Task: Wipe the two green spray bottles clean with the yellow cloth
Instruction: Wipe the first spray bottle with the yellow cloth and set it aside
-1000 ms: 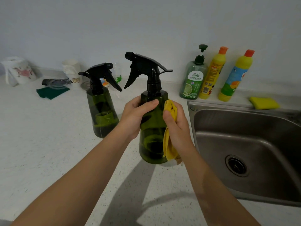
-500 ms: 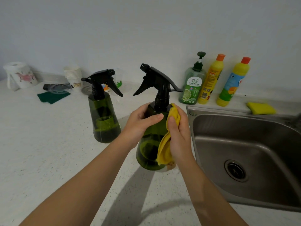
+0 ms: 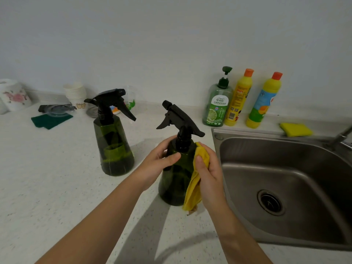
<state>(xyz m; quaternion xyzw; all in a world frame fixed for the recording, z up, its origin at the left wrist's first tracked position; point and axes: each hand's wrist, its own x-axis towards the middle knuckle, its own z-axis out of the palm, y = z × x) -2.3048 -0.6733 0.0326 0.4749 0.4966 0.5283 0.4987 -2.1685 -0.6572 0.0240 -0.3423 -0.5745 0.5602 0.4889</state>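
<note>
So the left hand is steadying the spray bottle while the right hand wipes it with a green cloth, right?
Not quite: the cloth is yellow, not green, as the head view shows. The left hand steadies the spray bottle while the right hand wipes it.

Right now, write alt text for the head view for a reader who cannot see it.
A person's left hand steadies a green spray bottle on a white counter while the right hand presses a yellow cloth against its side. A second green spray bottle stands to the left, a steel sink to the right.
</note>
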